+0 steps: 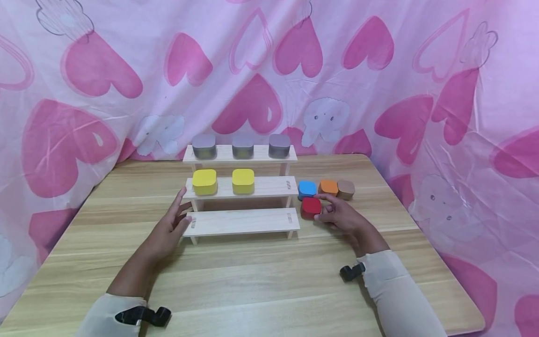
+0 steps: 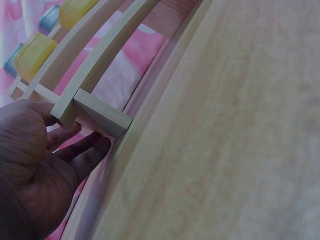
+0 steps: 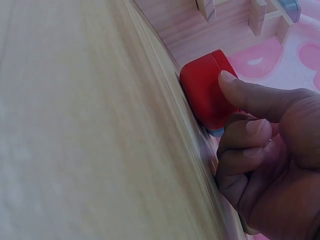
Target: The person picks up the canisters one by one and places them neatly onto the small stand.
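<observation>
In the head view, my right hand (image 1: 343, 215) pinches a small red box (image 1: 310, 208) between thumb and forefinger at its right side. The box has rounded corners, and the right wrist view shows a seam along it; it sits at the tabletop. Blue (image 1: 307, 189), orange (image 1: 328, 187) and brown (image 1: 345, 189) boxes of the same shape stand just behind it. My left hand (image 1: 166, 231) is at the left end of the lowest wooden shelf (image 1: 242, 221). Its thumb touches the board's end, and its loosely bent fingers lie beside the shelf's leg (image 2: 102, 115).
Behind the low shelf, a middle shelf (image 1: 273, 186) bears two yellow boxes (image 1: 204, 182) (image 1: 243, 181). A top shelf (image 1: 261, 153) behind it bears three grey boxes (image 1: 243, 146). The wooden table (image 1: 252, 281) backs onto a pink heart-patterned cloth (image 1: 261, 28).
</observation>
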### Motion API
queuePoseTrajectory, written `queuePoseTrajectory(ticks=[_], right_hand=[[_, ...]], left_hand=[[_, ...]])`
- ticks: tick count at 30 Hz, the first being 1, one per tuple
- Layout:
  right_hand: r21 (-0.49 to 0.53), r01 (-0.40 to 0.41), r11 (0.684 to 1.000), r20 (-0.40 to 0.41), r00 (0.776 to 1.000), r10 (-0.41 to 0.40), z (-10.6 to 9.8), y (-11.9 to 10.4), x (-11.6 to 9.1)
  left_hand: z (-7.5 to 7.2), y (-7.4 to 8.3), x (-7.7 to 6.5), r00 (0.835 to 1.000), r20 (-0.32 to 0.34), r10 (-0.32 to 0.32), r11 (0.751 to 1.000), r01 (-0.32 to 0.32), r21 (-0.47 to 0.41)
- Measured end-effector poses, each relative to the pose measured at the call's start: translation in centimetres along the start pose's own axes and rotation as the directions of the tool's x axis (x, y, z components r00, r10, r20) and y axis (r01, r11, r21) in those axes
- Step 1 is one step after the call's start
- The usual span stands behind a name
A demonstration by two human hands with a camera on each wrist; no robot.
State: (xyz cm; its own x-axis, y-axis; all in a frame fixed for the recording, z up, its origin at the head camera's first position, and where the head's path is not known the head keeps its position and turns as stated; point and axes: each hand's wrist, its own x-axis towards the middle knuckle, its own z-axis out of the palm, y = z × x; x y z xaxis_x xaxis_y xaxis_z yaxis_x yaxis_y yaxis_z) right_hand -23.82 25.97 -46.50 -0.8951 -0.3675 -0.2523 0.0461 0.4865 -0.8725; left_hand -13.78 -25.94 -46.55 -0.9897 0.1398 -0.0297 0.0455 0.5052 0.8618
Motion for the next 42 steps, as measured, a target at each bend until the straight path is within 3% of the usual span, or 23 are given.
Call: queuePoseTrajectory(ticks=[10, 42], right_hand=[[-0.019, -0.026, 0.999, 0.007, 1.000, 0.026, 0.22, 0.06, -0.15], [0.075, -0.015, 0.997, 0.000, 1.000, 0.015, -0.16, -0.20, -0.62]], left_hand=[[-0.05, -0.35, 0.06, 0.999, 0.000, 0.036, 0.999, -0.036, -0.018], [-0.07, -0.24, -0.05, 1.000, -0.002, 0.028, 0.999, -0.028, -0.015]])
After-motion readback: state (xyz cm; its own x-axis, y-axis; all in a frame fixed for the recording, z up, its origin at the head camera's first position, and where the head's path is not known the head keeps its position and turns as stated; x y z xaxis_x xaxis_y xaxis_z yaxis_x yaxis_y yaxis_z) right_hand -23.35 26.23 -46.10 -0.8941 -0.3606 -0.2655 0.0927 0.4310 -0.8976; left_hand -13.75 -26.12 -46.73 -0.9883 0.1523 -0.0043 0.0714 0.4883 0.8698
